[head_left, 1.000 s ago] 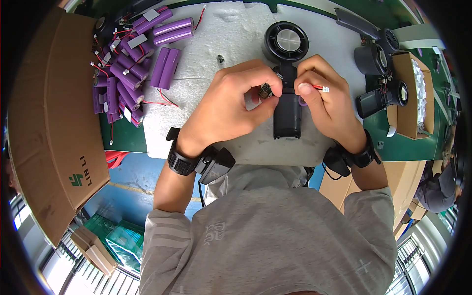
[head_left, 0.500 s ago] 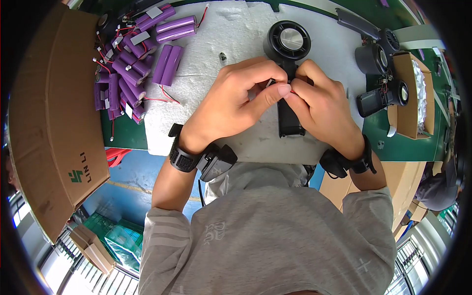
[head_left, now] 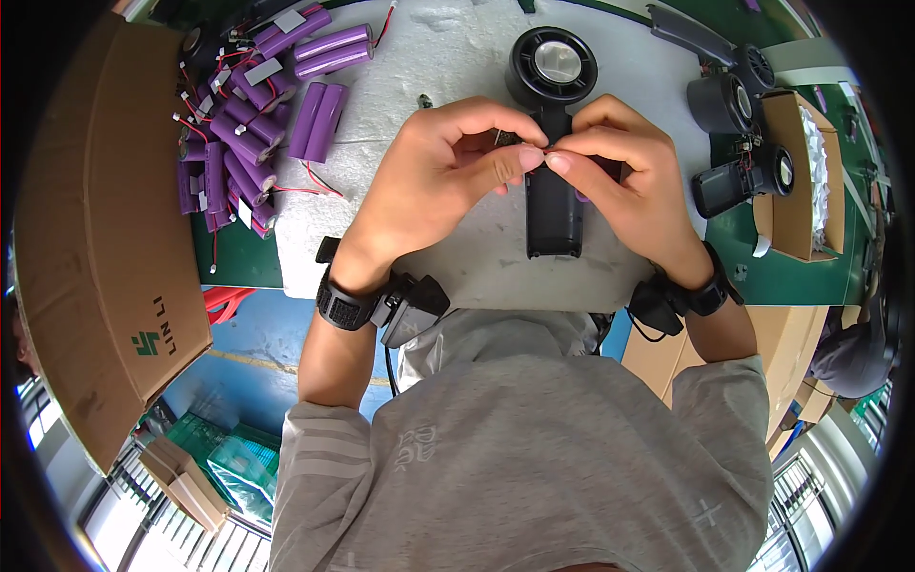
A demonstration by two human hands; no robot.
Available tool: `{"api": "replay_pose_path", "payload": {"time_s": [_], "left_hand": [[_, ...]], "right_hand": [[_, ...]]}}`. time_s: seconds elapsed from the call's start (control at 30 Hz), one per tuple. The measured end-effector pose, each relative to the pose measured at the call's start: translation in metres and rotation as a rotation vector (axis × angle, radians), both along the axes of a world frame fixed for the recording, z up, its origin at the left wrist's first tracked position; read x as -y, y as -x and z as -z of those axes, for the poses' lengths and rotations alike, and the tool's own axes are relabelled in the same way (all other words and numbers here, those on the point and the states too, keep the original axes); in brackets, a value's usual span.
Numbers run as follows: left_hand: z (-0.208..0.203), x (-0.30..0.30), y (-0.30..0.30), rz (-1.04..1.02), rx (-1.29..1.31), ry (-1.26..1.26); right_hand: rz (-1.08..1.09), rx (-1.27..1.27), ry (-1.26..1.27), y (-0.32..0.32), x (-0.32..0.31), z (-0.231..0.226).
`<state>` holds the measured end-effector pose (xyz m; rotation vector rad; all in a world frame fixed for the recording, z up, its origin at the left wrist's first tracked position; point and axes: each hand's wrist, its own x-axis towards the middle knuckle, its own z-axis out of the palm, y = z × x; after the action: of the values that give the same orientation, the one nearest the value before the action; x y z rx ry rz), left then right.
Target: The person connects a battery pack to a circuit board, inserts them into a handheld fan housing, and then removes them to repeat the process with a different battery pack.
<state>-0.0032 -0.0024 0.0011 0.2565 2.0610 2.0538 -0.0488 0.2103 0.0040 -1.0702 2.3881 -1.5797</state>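
A black hand-held fan body [head_left: 553, 205] lies on a white foam pad [head_left: 448, 57], its round head pointing away from me. My left hand [head_left: 443, 176] and my right hand [head_left: 624, 181] meet over the handle's upper part. Thumbs and forefingers of both pinch something small between them; a small dark part shows at my left fingertips. What the right fingers hold is hidden. A purple bit peeks out beside the handle under my right hand.
Several purple battery cells [head_left: 243, 133] with red wires are heaped at the pad's left. A big cardboard box [head_left: 91, 238] stands further left. More black fan bodies [head_left: 734, 176] and a small carton [head_left: 796, 181] lie on the green bench at right.
My hands have closed together over the handle. A second ago they were apart, the right one holding a small white connector that is now hidden.
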Motion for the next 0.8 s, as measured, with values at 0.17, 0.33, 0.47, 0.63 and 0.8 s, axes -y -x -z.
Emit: {"api": "replay_pose_path", "payload": {"time_s": [0.17,0.33,0.47,0.63,0.8], "left_hand": [[-0.0001,0.0008,-0.0006,0.017,0.083,-0.086],[-0.0029,-0.0010,-0.0007,-0.032,0.111,-0.130],[-0.0021,0.0042,0.0011,-0.009,0.109,-0.048],[-0.0020,0.0031,0.0001,-0.020,0.107,-0.075],[-0.0034,0.0045,-0.0001,-0.024,0.109,-0.073]], "right_hand": [[0.004,0.036,-0.015,-0.0008,0.0000,-0.0009],[-0.030,0.023,-0.029,0.0004,0.0008,-0.0022],[-0.038,0.017,-0.060,-0.0010,0.0010,-0.0021],[-0.019,0.015,-0.073,-0.0010,0.0022,-0.0015],[-0.012,0.001,-0.061,-0.0004,0.0013,-0.0009]]}}
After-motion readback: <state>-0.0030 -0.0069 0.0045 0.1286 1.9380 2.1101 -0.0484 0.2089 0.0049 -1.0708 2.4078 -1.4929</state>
